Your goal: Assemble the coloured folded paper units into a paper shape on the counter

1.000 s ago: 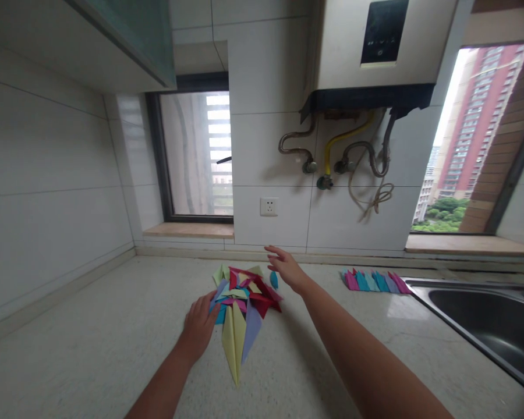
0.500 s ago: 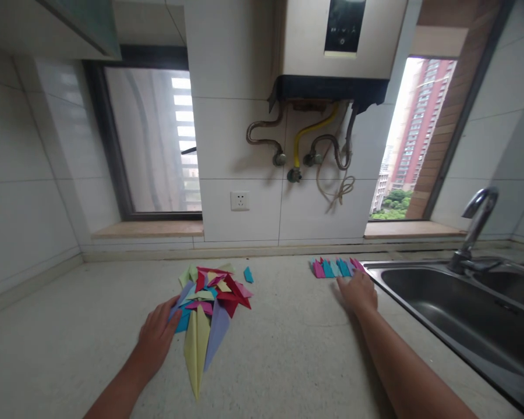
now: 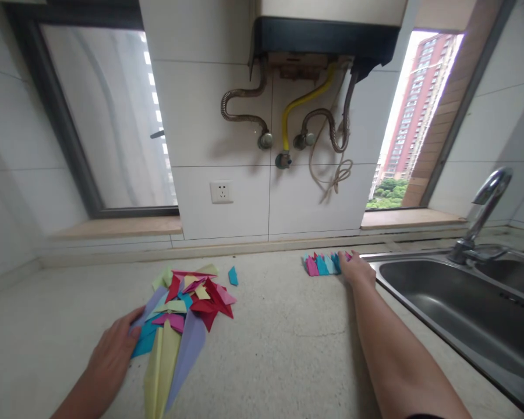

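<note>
A pile of folded coloured papers (image 3: 179,305) lies on the left of the counter, with long yellow and lilac paper planes toward me. My left hand (image 3: 113,349) is at the pile's left edge, its thumb and fingers closed about the end of a lilac paper plane (image 3: 151,305). Farther right, small folded papers (image 3: 322,265) in pink, blue and pale tones stand in a row near the wall. My right hand (image 3: 358,272) reaches over the row's right end, fingers bent down onto a folded paper; the fingertips are partly hidden.
One small blue folded paper (image 3: 233,276) lies apart, right of the pile. A steel sink (image 3: 436,297) with a tap (image 3: 484,209) borders the counter on the right. On the wall are a socket (image 3: 222,192) and pipes below a water heater (image 3: 323,43).
My view has tilted down and come closer. My right hand has moved forward onto the right end of the paper row. My left hand stays at the pile's left edge.
</note>
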